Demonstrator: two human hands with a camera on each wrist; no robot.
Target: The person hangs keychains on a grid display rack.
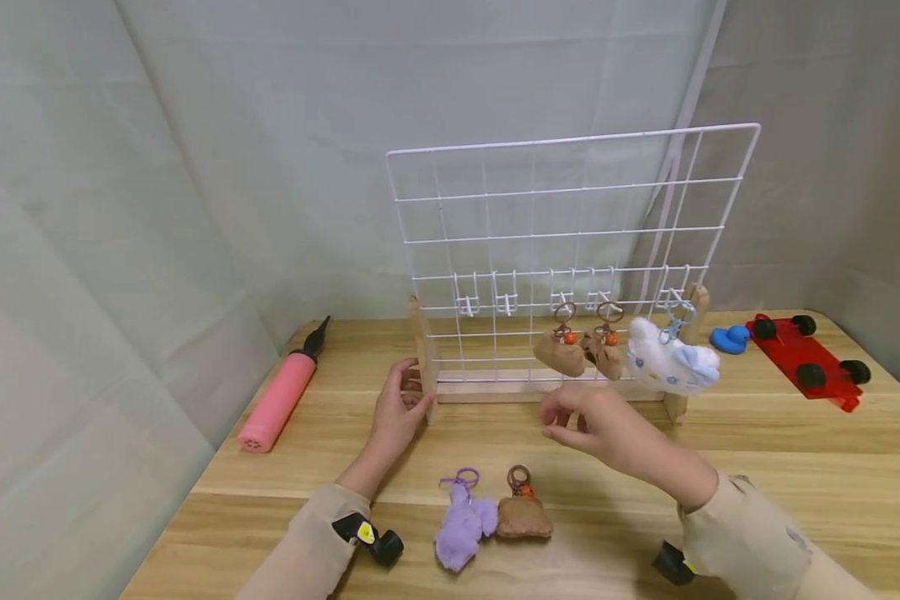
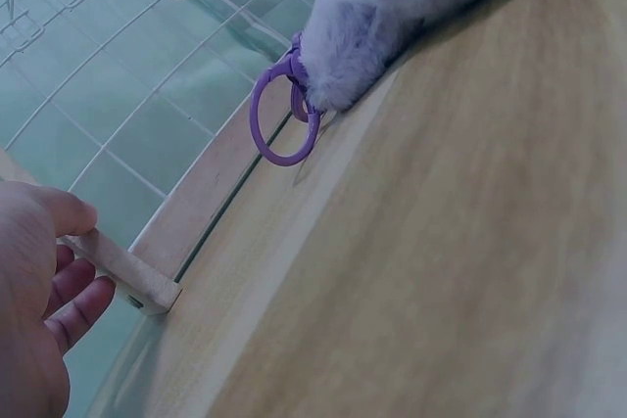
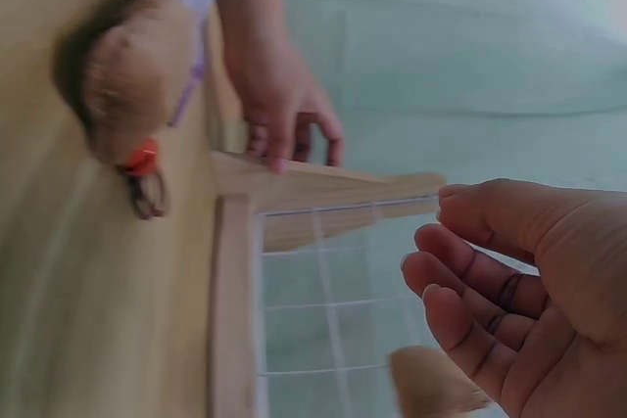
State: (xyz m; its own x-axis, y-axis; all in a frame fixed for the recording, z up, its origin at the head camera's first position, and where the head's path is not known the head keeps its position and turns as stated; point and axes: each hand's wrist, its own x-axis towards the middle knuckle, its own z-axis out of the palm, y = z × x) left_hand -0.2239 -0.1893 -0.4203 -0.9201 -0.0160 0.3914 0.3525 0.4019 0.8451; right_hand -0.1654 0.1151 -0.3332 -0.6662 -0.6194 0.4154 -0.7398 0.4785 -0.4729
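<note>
My left hand (image 1: 401, 406) holds the left wooden upright (image 1: 422, 358) of a white wire grid rack (image 1: 487, 196), thumb on the near side. In front of the rack is my right hand (image 1: 587, 419), its fingers loosely bent and nothing between them, as the right wrist view also shows. Just above it hang two brown plush keychains (image 1: 559, 354) and a white plush keychain (image 1: 671, 360) with blue ears, on the rack's hooks. Lying on the table between my forearms are a purple plush keychain (image 1: 462, 529) and a brown plush keychain (image 1: 524, 516), rings pointing toward the rack.
At the left lies a pink hand pump (image 1: 279, 402) with a black nozzle. Right of the rack sit a blue toy duck (image 1: 731, 339) and a red toy car (image 1: 810, 354) with black wheels. Two white hooks (image 1: 506, 302) on the grid's left half carry nothing.
</note>
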